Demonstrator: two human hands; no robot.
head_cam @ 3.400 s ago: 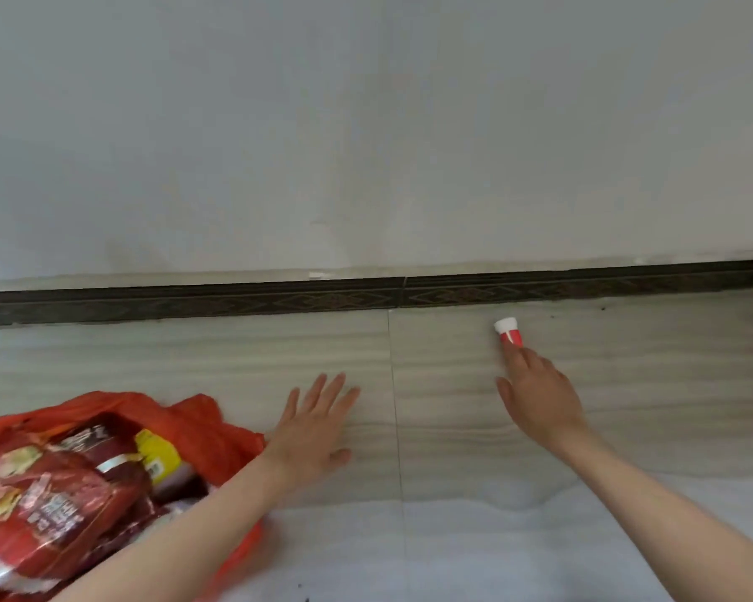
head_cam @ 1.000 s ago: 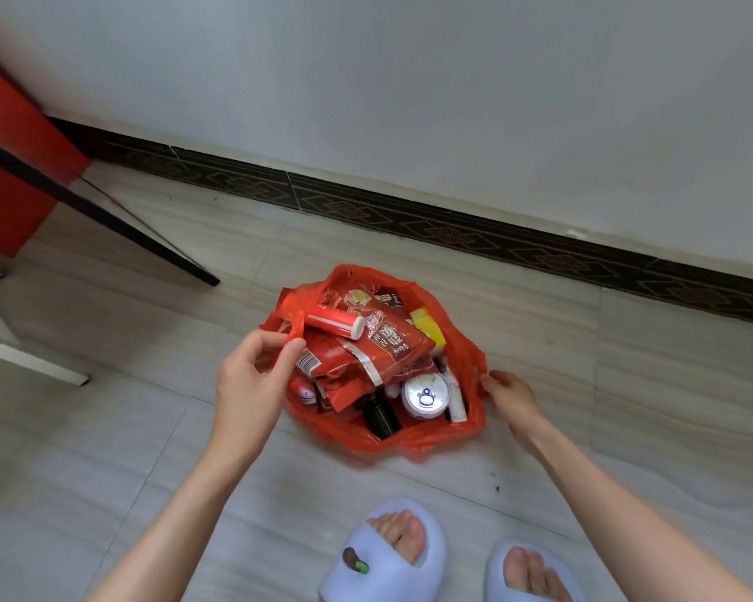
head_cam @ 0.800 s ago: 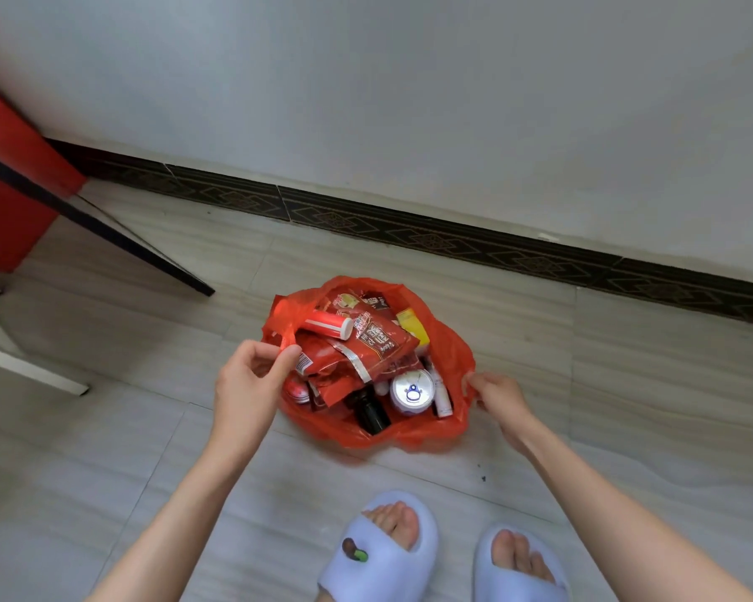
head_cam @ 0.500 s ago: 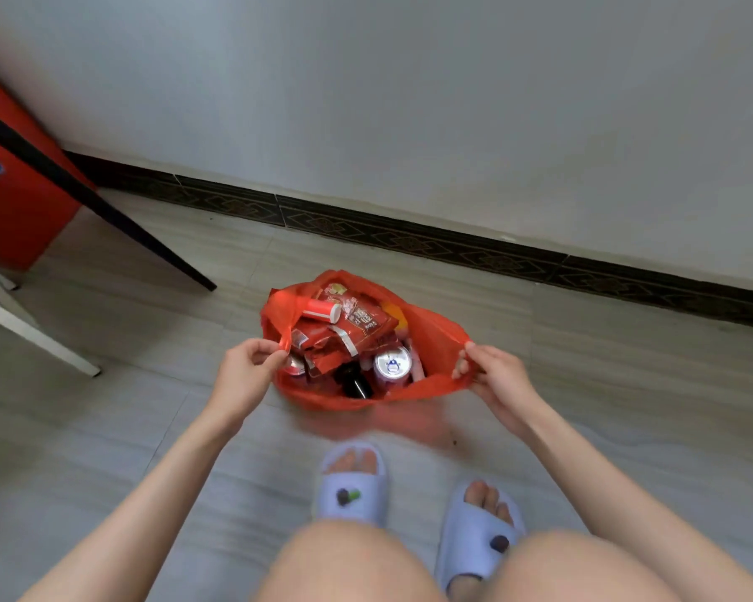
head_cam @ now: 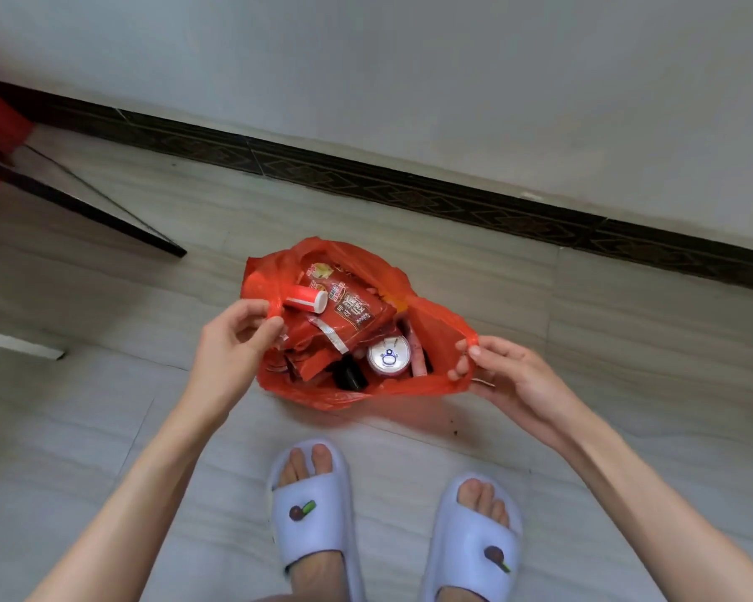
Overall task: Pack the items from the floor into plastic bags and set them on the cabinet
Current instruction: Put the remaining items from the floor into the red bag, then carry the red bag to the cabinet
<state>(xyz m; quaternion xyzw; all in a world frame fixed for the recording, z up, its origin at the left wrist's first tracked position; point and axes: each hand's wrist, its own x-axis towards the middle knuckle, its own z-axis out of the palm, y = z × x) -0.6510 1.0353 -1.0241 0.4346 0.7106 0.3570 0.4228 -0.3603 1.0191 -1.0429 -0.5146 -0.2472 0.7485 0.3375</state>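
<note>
The thin red plastic bag [head_cam: 431, 341] was seen on the pale tiled floor [head_cam: 105, 419], at twelve o'clock from the two lilac slippers [head_cam: 311, 510]. Its nine o'clock handle was pinched by the left hand [head_cam: 231, 345], its three o'clock handle by the right hand [head_cam: 511, 375], fingers curled. Inside were seen a red-and-white capped tube [head_cam: 305, 298], a red foil snack packet [head_cam: 353, 310] and a silver can [head_cam: 388, 355].
</note>
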